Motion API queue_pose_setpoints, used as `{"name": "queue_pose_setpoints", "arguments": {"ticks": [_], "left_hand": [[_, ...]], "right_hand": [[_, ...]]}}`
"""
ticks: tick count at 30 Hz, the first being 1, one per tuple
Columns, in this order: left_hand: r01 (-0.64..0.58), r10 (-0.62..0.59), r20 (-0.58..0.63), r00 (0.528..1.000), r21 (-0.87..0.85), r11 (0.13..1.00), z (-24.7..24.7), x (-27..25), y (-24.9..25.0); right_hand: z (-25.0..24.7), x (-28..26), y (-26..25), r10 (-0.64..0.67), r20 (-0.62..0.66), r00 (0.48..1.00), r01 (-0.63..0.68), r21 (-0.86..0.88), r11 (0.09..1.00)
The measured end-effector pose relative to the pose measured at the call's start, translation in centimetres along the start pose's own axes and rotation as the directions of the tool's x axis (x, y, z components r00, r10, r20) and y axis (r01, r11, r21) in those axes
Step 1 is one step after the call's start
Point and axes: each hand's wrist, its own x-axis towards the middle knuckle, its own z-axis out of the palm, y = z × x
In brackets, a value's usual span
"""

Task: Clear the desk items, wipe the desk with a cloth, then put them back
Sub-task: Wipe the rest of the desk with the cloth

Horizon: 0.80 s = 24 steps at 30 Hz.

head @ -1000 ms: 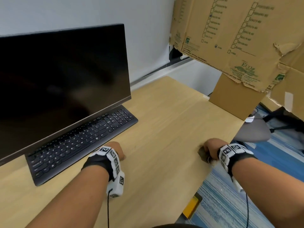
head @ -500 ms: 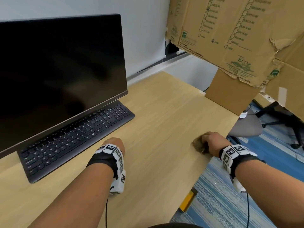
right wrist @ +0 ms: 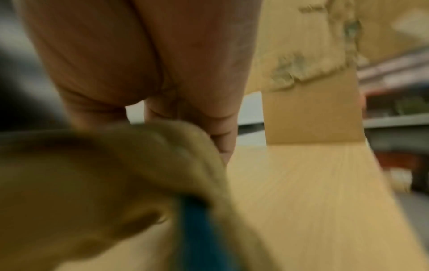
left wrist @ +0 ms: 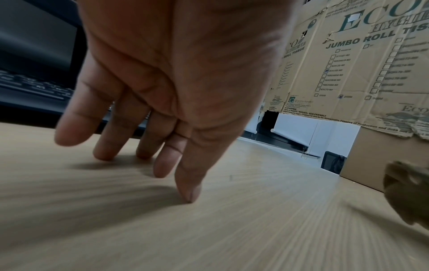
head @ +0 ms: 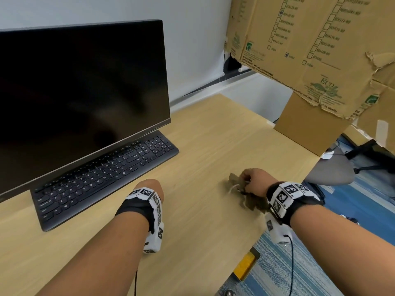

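My right hand point(head: 251, 181) grips a crumpled brown cloth point(head: 239, 186) and holds it down on the wooden desk point(head: 203, 135) near its right edge. The cloth point(right wrist: 104, 174) fills the lower left of the blurred right wrist view, under my curled fingers point(right wrist: 220, 135). My left hand point(head: 150, 189) rests on the desk just in front of the black keyboard point(head: 102, 174), its straight fingertips point(left wrist: 188, 192) touching the wood and holding nothing. In the left wrist view the cloth point(left wrist: 408, 192) shows at the right edge.
A dark monitor point(head: 81, 99) stands over the keyboard at the left. Large cardboard boxes point(head: 310, 50) hang over the desk's far right corner, with a smaller box point(head: 310, 127) under them. Beyond the desk's right edge are blue carpet point(head: 363, 199) and a grey chair point(head: 329, 174).
My right hand has slid the cloth from the desk's right edge leftward and further onto the desk. The left hand stays in place by the keyboard.
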Motion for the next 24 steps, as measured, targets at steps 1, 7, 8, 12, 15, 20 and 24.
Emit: {"name": "queue_pose_setpoints", "arguments": {"ticks": [1, 7, 8, 12, 15, 20, 24], "left_hand": [[-0.003, 0.003, 0.006, 1.0, 0.002, 1.0, 0.1, 0.1, 0.2], [0.034, -0.034, 0.099, 0.995, -0.007, 0.999, -0.5, 0.5, 0.7], [0.049, -0.046, 0.108, 0.993, -0.028, 0.998, -0.7, 0.6, 0.9], [0.073, -0.072, 0.165, 0.984, 0.001, 0.997, -1.5, 0.6, 1.5], [0.103, -0.105, 0.2, 0.974, 0.016, 0.995, -1.4, 1.3, 1.8], [0.191, -0.19, 0.178, 0.966, 0.011, 0.982, -1.4, 2.3, 2.9], [0.254, -0.244, 0.221, 0.944, -0.018, 0.967, -2.5, 3.2, 4.5]], "right_hand": [[0.0, 0.4, -0.4, -0.007, 0.026, 1.0, 0.004, 0.09, 0.996], [-0.1, 4.1, -1.3, -0.091, 0.012, 0.996, 0.089, 0.104, 0.991], [-0.4, 5.0, -1.3, -0.094, -0.001, 0.996, 0.094, 0.084, 0.992], [-2.7, 8.5, -0.9, -0.068, 0.012, 0.998, 0.066, 0.107, 0.992], [-4.6, 11.1, -0.6, -0.046, 0.062, 0.997, 0.046, -0.002, 0.999], [-7.1, 15.3, 0.9, -0.069, 0.015, 0.997, 0.07, -0.065, 0.995], [-9.4, 17.8, 2.7, -0.087, -0.089, 0.992, 0.072, -0.163, 0.984]]}}
